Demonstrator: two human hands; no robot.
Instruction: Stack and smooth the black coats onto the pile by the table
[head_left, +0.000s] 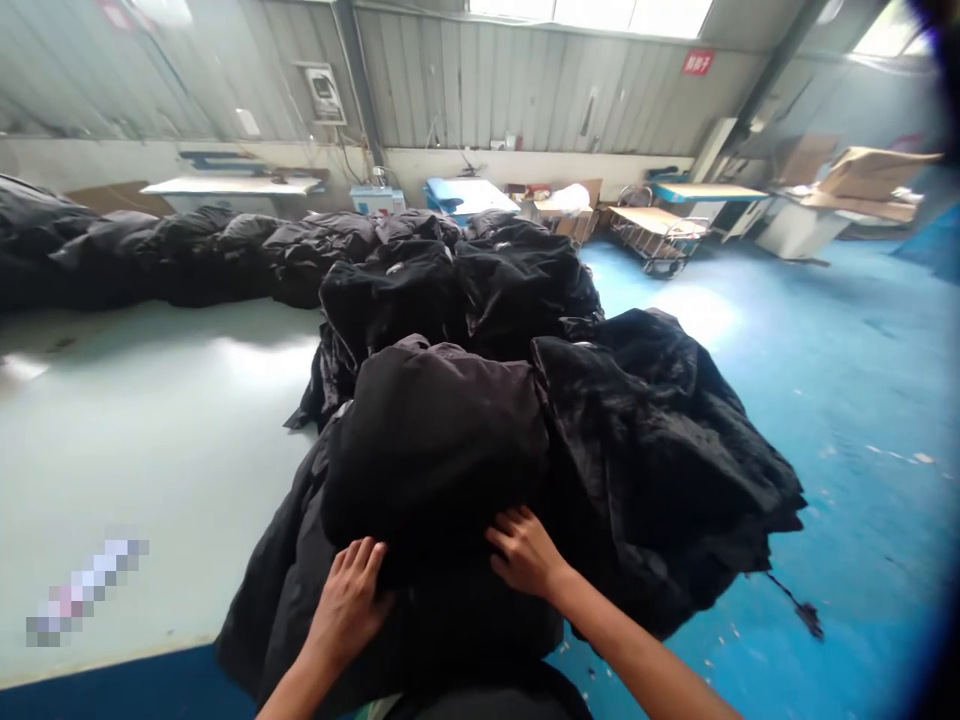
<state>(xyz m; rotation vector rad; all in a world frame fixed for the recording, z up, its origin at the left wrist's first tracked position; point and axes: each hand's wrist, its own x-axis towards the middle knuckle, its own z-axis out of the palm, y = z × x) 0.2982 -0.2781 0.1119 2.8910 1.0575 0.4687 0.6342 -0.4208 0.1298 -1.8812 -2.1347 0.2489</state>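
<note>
A folded black garment (450, 450) lies on top of a pile of black cloth in front of me. My left hand (352, 590) is at its lower left edge, fingers curled into the fabric and thumb hidden. Gripping the lower right edge with bent fingers is my right hand (525, 552). Against the right side of this garment rests another stack of black garments (660, 460), its edges hanging down toward the floor. Directly behind are two more black stacks, a left one (394, 295) and a right one (525, 285).
A pale, glossy table (150, 430) extends to the left, with a long row of black bundles (202, 250) along its far side. Blue floor (847, 400) lies to the right, with scraps on it. Worktables (705, 192) and a cart (660, 225) stand near the back wall.
</note>
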